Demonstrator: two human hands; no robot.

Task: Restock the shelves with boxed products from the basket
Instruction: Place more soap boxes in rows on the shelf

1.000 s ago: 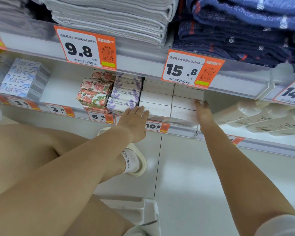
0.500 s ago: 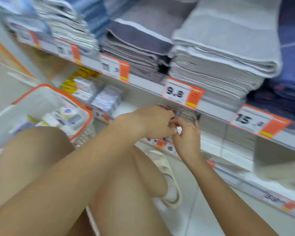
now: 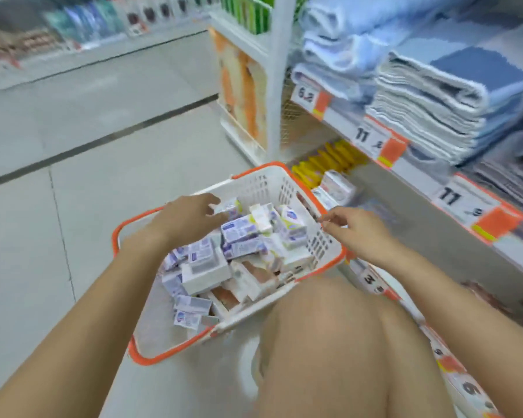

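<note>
The person is at the picking step: the left hand (image 3: 191,217) reaches, fingers loose and empty, over the small white-and-purple boxes (image 3: 242,233) in the white plastic basket with an orange rim (image 3: 284,182) on the floor, the right hand (image 3: 352,230) hovers empty by its rim, and next a box needs grabbing.

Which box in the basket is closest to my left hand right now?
The small white and purple box at the basket's far left side, right at your left hand's fingertips. The other boxes lie nearer the middle or lower in the pile.

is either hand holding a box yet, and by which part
Neither. The left hand hovers open over the boxes in the basket; the right hand holds nothing.
</note>
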